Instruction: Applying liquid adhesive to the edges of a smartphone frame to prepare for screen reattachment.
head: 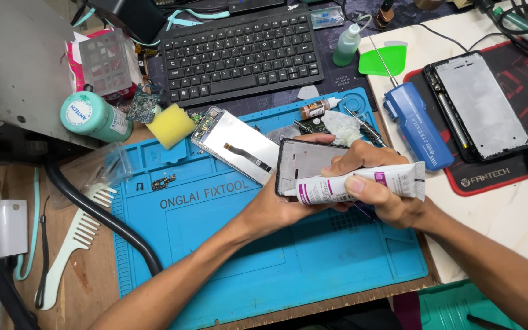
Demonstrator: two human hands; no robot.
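Note:
My left hand [276,205] holds a black phone frame [305,162] above the blue silicone work mat [215,244], gripping it from below. My right hand [377,189] is closed around a white tube of glue [362,183] with a purple band. The tube lies across the frame's lower edge with its nozzle end pointing left. A detached phone screen [236,145] with a thin flex cable lies face down on the mat, just left of the frame.
A black keyboard [239,52] sits at the back. A blue electric screwdriver [420,128] and another phone body [478,104] on a red-black pad lie to the right. A yellow sponge [171,125], a teal jar [93,116], a white comb [77,235] and a black hose [105,220] are at the left.

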